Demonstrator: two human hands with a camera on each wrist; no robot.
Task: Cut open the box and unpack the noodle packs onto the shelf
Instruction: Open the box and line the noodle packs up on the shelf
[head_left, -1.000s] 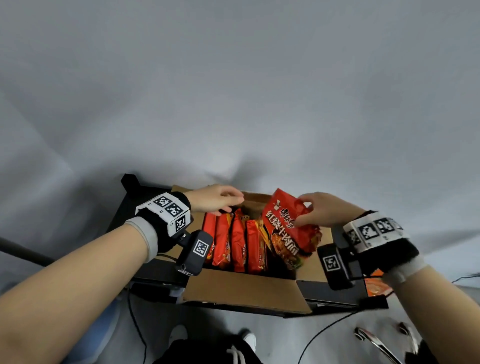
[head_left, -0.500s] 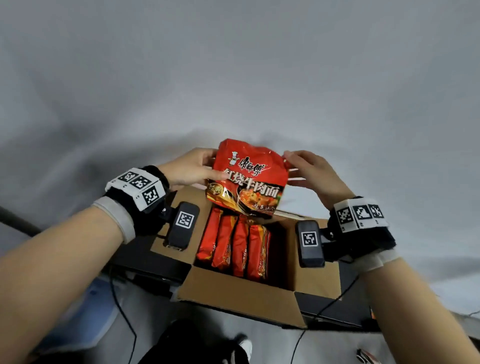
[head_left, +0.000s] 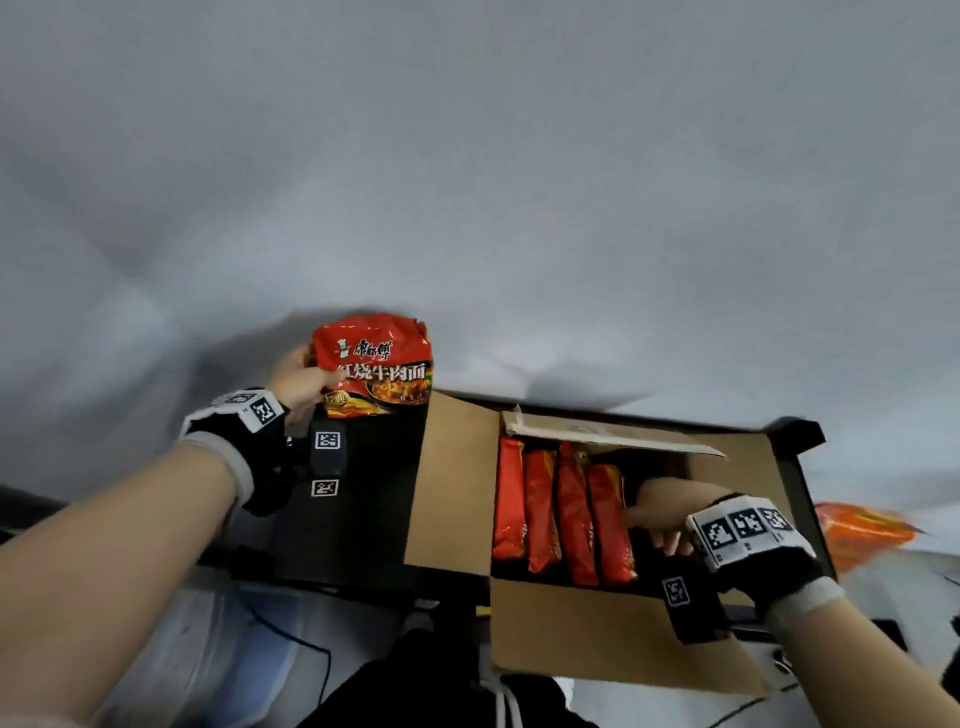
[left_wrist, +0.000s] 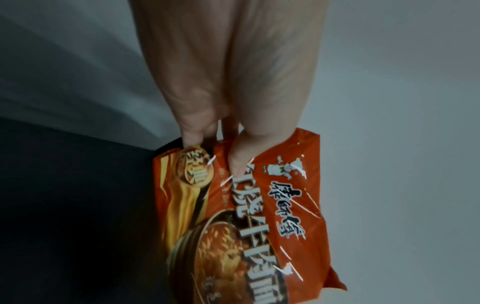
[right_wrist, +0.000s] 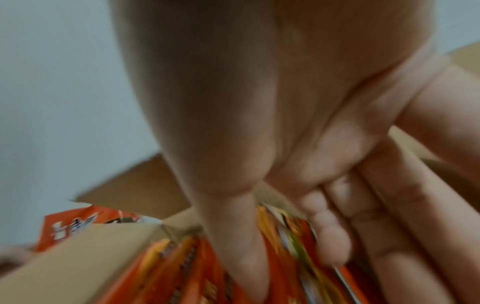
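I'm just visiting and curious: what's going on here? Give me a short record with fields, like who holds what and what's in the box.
Left hand: grips a red noodle pack upright at the back of the black shelf, left of the box
Right hand: reaching into the cardboard box, thumb and fingers closing on the rightmost pack; view blurred
Box: flaps open
Packs in box: four visible, standing on edge in a row
Off to the right: a blurred orange pack

Red noodle pack (head_left: 375, 364) upright on black shelf (head_left: 358, 499), 4 packs (head_left: 563, 512) in open box (head_left: 452, 478)
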